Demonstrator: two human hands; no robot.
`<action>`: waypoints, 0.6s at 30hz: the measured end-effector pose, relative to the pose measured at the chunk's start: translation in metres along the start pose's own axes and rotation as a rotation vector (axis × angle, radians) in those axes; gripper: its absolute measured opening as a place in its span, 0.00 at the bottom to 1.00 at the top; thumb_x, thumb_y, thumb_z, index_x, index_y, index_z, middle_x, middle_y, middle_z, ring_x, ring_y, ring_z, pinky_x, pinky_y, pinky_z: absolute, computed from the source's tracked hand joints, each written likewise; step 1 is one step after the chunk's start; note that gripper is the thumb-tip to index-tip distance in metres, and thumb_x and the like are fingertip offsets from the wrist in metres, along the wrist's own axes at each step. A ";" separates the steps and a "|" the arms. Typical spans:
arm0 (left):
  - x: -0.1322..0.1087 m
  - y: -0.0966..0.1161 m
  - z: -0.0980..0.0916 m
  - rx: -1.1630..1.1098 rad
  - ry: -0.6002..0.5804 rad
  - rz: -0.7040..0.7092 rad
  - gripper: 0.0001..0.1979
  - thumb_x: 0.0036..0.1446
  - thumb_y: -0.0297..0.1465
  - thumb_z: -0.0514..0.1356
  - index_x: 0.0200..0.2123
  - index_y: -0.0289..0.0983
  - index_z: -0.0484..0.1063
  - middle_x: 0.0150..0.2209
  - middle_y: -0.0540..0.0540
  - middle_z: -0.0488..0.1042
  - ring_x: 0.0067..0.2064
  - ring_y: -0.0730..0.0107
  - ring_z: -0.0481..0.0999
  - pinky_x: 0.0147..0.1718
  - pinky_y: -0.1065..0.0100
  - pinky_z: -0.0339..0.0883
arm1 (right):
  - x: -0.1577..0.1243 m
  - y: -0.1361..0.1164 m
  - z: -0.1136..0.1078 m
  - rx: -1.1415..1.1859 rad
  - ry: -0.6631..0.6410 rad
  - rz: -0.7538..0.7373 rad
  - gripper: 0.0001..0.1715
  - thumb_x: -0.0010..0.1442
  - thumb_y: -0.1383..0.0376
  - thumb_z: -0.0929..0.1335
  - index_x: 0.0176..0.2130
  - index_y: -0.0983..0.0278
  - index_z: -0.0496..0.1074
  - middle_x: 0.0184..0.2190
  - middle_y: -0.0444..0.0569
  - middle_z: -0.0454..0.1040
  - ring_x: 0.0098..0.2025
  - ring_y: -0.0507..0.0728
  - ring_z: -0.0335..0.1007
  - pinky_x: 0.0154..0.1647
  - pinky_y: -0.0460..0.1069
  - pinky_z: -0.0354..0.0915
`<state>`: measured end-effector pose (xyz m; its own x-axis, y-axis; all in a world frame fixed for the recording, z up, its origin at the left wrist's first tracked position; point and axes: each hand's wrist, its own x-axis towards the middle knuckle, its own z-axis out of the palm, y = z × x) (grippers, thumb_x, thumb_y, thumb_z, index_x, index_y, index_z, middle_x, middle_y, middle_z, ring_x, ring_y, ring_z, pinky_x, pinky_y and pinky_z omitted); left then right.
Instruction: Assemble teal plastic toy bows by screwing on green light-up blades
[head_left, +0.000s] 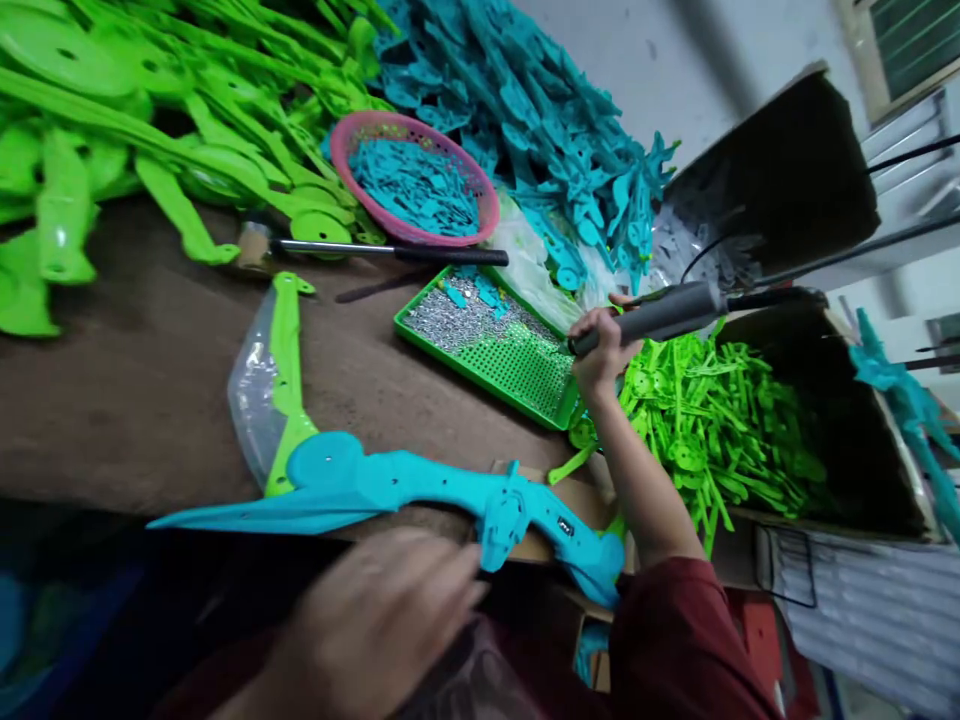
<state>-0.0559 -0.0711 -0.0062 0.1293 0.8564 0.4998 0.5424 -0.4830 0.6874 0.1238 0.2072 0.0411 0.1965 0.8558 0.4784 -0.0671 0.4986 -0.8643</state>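
Note:
My right hand [602,350] is wrapped round a grey electric screwdriver [660,314], whose tip end is over the right side of a green perforated tray [517,385]. Small silvery screws [469,318] and a few blue bits lie in that tray. Low in the view, my left hand [382,610] is smeared by motion, so its fingers do not show clearly. Just beyond it, at the table's near edge, lies a blue plastic toy bow [439,478]. A green limb [286,350] with a clear plastic sheet joins or overlaps the bow's left part.
A hammer [337,248] lies behind the tray. Behind it stands a pink basket [487,215] of small blue parts. Green parts [187,110] pile up at left, blue parts [525,110] at the back. On the right a cardboard box [892,440] holds green pieces.

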 end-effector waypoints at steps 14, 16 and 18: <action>0.055 0.027 0.075 0.249 -0.290 0.412 0.15 0.69 0.26 0.53 0.52 0.30 0.75 0.55 0.39 0.78 0.57 0.57 0.74 0.58 0.57 0.64 | -0.005 0.037 -0.006 -0.068 -0.094 0.100 0.22 0.56 0.48 0.69 0.42 0.58 0.63 0.20 0.33 0.61 0.19 0.49 0.63 0.24 0.47 0.65; 0.055 0.025 0.066 0.226 -0.260 0.364 0.13 0.69 0.27 0.55 0.51 0.30 0.75 0.52 0.40 0.80 0.56 0.57 0.76 0.57 0.57 0.66 | -0.005 0.040 -0.004 -0.086 -0.097 0.102 0.23 0.56 0.47 0.69 0.43 0.57 0.62 0.20 0.33 0.61 0.19 0.49 0.64 0.25 0.48 0.66; 0.056 0.020 0.050 0.210 -0.217 0.325 0.10 0.67 0.26 0.57 0.48 0.31 0.76 0.49 0.41 0.81 0.53 0.58 0.78 0.56 0.57 0.68 | -0.003 0.035 -0.001 -0.089 -0.089 0.088 0.22 0.57 0.48 0.69 0.43 0.57 0.62 0.20 0.33 0.60 0.18 0.49 0.63 0.24 0.48 0.65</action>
<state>0.0045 -0.0234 0.0095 0.4801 0.6950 0.5352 0.5985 -0.7056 0.3794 0.1220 0.2218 0.0092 0.1058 0.9064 0.4089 0.0077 0.4104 -0.9119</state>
